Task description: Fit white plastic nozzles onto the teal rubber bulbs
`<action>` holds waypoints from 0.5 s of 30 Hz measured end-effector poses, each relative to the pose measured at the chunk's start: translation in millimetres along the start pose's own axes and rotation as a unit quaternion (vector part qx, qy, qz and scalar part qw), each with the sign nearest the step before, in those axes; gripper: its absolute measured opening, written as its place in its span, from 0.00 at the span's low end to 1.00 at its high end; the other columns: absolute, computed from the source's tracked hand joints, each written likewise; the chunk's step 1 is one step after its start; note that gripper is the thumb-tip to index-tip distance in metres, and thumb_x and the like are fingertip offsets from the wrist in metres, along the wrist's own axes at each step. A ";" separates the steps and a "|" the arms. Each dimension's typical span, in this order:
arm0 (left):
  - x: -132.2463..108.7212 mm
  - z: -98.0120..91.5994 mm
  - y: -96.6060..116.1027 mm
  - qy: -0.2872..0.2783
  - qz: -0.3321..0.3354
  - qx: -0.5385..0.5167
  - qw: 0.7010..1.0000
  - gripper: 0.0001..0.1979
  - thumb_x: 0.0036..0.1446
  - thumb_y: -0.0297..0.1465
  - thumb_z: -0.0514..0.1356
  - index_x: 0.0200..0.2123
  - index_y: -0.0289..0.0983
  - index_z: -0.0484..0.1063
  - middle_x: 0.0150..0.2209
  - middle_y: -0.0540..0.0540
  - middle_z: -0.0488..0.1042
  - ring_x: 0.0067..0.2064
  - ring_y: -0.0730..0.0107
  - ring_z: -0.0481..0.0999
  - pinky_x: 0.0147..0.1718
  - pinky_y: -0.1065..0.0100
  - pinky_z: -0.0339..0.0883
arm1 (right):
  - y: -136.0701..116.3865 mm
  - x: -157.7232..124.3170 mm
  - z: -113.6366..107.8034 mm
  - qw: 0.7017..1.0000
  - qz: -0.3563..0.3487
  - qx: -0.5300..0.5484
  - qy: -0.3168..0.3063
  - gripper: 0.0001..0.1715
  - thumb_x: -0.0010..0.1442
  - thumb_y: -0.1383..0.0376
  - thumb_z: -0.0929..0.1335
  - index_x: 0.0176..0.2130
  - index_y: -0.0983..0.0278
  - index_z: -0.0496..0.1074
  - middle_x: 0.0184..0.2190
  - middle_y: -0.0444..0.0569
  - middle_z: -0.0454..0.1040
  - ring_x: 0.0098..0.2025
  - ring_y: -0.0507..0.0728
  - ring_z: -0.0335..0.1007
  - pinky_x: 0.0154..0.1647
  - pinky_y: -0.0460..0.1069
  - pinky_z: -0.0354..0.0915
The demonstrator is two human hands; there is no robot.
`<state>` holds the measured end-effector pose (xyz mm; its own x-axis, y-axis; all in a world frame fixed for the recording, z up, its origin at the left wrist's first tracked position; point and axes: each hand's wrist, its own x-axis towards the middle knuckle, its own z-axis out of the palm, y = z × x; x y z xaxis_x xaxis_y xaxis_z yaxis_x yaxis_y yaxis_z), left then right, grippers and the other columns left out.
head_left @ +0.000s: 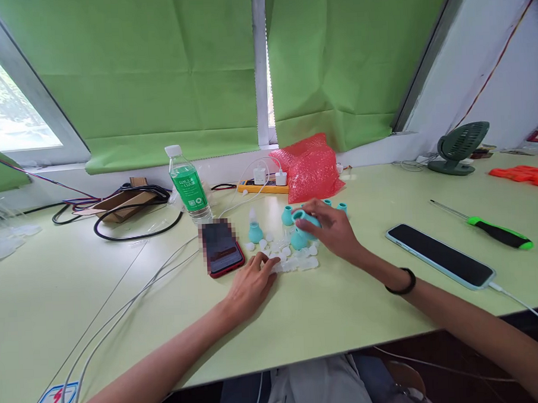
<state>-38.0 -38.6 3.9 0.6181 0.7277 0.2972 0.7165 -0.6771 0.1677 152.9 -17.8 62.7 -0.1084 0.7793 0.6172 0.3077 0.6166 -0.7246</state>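
My right hand (pixel 332 225) is closed around a teal rubber bulb (pixel 306 221), held above the table with its round opening showing. Small white translucent plastic pieces (pixel 293 261) lie in a loose cluster below it. At the cluster's left edge is my left hand (pixel 254 279), low on the table, its fingers bent together against the pieces; what is between them is hidden. Beyond it stands a teal bulb with a clear tip (pixel 255 230). More teal bulbs stand behind and below my right hand, one of them (pixel 287 215) upright.
A phone in a red case (pixel 224 251) lies left of my hands, near a water bottle (pixel 190 190). Red bubble wrap (pixel 312 167) and a power strip (pixel 263 187) are behind. On the right are a charging phone (pixel 441 254), a screwdriver (pixel 488 227) and a fan (pixel 460 148).
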 end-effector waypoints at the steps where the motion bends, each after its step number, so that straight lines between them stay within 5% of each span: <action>1: -0.7 0.8 0.0 0.005 0.010 0.003 1.000 0.16 0.55 0.27 0.45 0.48 0.38 0.57 0.41 0.41 0.62 0.36 0.65 0.67 0.31 0.65 0.64 | 2.2 13.0 1.3 1.000 0.004 -0.015 -0.005 0.15 0.47 0.55 0.66 0.32 0.62 0.70 0.31 0.48 0.67 0.35 0.55 0.62 0.33 0.48 0.60; 7: -3.6 0.2 -0.6 0.035 0.040 -0.032 0.998 0.18 0.54 0.24 0.45 0.49 0.37 0.56 0.43 0.40 0.58 0.37 0.68 0.66 0.34 0.63 0.65 | 36.3 72.0 23.5 0.983 -0.002 -0.159 -0.095 0.16 0.49 0.56 0.64 0.30 0.67 0.71 0.28 0.48 0.72 0.30 0.53 0.65 0.30 0.47 0.59; 10: -4.3 -4.0 1.3 0.052 0.009 -0.052 0.997 0.15 0.53 0.25 0.46 0.44 0.36 0.59 0.42 0.41 0.58 0.36 0.68 0.66 0.33 0.65 0.65 | 52.6 77.0 33.3 0.949 0.002 -0.278 -0.149 0.16 0.49 0.57 0.64 0.30 0.67 0.71 0.27 0.49 0.72 0.30 0.54 0.66 0.31 0.48 0.58; 15: -6.1 -7.5 4.1 0.067 -0.011 -0.046 0.997 0.13 0.51 0.28 0.48 0.42 0.37 0.61 0.40 0.43 0.59 0.35 0.68 0.66 0.30 0.66 0.65 | 69.0 73.3 40.0 0.923 0.020 -0.352 -0.155 0.12 0.47 0.61 0.66 0.28 0.68 0.70 0.26 0.51 0.72 0.33 0.59 0.66 0.40 0.56 0.53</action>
<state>-41.3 -46.6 9.9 0.5497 0.7257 0.4138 0.6927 -0.6729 0.2598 128.4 86.3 45.7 -0.3157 0.8619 0.3968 0.8432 0.4467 -0.2992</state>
